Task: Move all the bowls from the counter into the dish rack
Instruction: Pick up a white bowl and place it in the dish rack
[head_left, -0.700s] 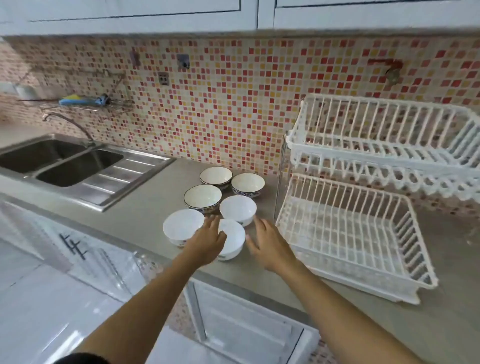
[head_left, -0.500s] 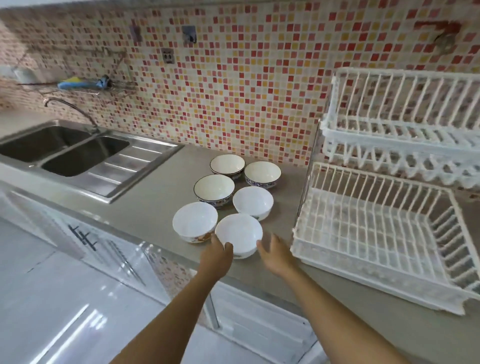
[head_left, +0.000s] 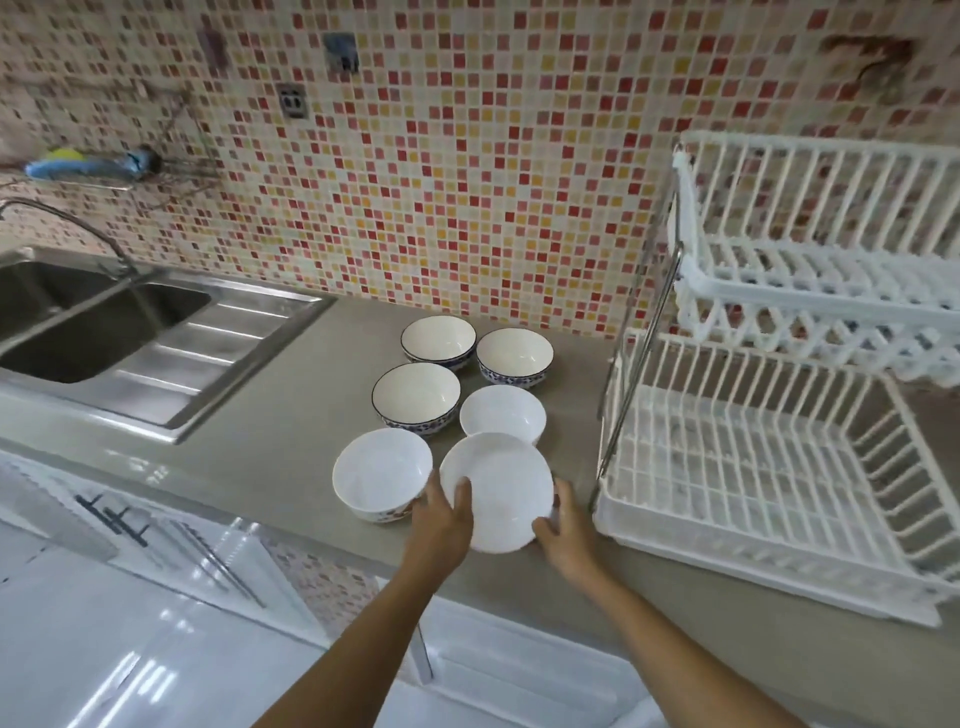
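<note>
Several bowls stand in a cluster on the grey counter (head_left: 291, 415). The nearest white bowl (head_left: 496, 491) is tipped toward me and raised off the counter, held on its left rim by my left hand (head_left: 441, 519) and on its right side by my right hand (head_left: 563, 525). Another white bowl (head_left: 382, 475) sits just left of it, and a third white bowl (head_left: 502, 415) lies behind it. Three blue-patterned bowls (head_left: 417, 397) (head_left: 439, 340) (head_left: 514, 356) stand further back. The white two-tier dish rack (head_left: 753, 467) is on the right, both tiers empty.
A steel double sink (head_left: 104, 332) with a tap fills the left of the counter. The mosaic-tiled wall (head_left: 467, 182) runs behind everything. A wall shelf (head_left: 93, 169) with a blue brush hangs above the sink. White cabinets (head_left: 208, 597) sit below the counter edge.
Both hands have closed around the nearest white bowl, lifted it and tilted it toward me. The view has tipped down and shifted left, so the rack now sits further right.
</note>
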